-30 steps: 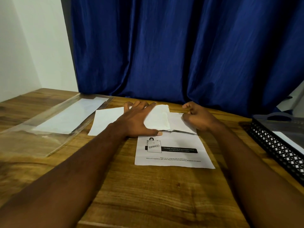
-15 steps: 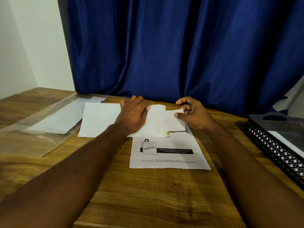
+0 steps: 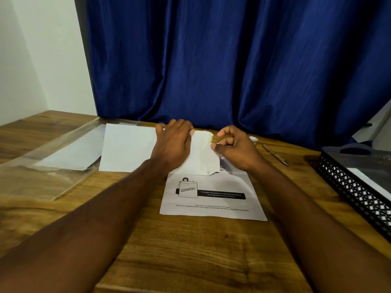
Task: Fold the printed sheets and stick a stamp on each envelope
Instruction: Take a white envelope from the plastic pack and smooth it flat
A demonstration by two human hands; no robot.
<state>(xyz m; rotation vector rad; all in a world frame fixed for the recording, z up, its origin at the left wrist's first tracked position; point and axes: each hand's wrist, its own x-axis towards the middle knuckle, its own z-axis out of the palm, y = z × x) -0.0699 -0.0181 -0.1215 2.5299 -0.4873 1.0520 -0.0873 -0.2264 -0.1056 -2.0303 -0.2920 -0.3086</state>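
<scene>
A printed sheet (image 3: 211, 197) with a "confidential" drawing lies flat in the middle of the wooden table (image 3: 190, 250). On its far edge lies a small stack of white folded paper (image 3: 203, 157). My left hand (image 3: 172, 144) rests on the stack's left part with its fingers bent at the far edge. My right hand (image 3: 234, 148) pinches the stack's right edge between thumb and curled fingers, and a bit of yellow shows near its fingertips. A plain white sheet (image 3: 127, 149) lies to the left of the stack.
A clear plastic sleeve (image 3: 53, 166) with white paper inside lies at the left. A black mesh tray (image 3: 359, 187) holding paper stands at the right edge. A pen (image 3: 275, 155) and a small round object (image 3: 252, 139) lie behind my right hand. A blue curtain hangs behind.
My left hand went from lying flat to bent at the stack's far edge. My right hand moved left along the stack's right edge. The plain white sheet slid left, showing more of itself.
</scene>
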